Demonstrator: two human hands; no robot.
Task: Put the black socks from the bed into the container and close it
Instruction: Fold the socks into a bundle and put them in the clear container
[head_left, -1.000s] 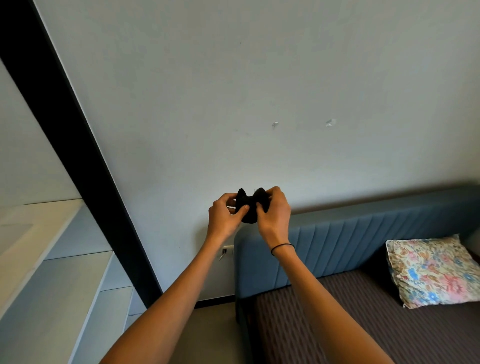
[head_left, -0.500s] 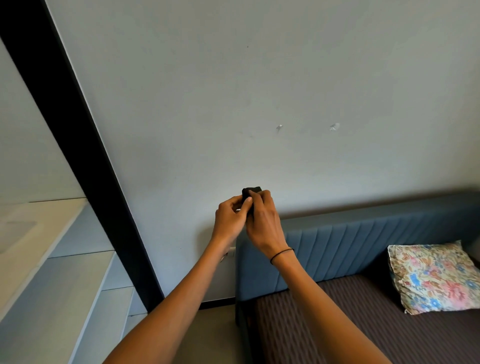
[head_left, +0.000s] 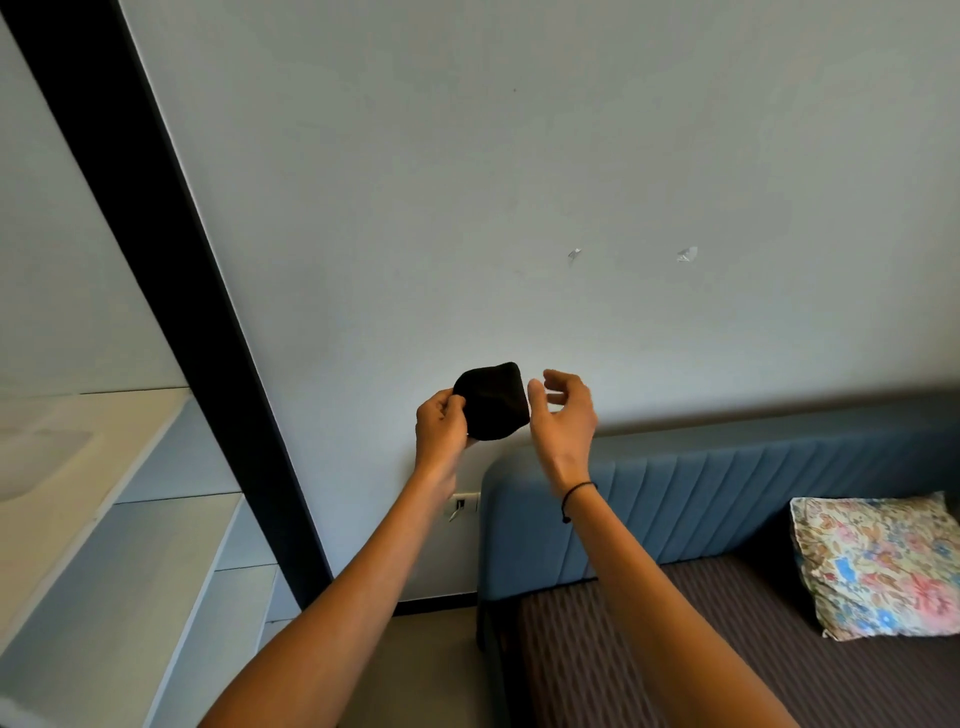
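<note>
A rolled bundle of black socks (head_left: 493, 401) is held up in front of the grey wall, above the corner of the bed. My left hand (head_left: 440, 427) grips its left edge with thumb and fingers. Just to the right of the bundle, my right hand (head_left: 563, 410) has its fingers spread and curled, and holds nothing. The bed (head_left: 675, 649) with a brown striped cover lies at the lower right. No container is in view.
A blue padded headboard (head_left: 727, 499) runs along the wall. A flowered pillow (head_left: 878, 566) lies on the bed at the right. White shelves (head_left: 104, 545) and a black slanted beam (head_left: 171, 291) stand at the left. A wall socket (head_left: 464, 505) sits beside the headboard.
Both hands were closed together on the socks, folding them. Now my right hand has let go and moved right, and the bundle shows as a rounded ball in my left hand.
</note>
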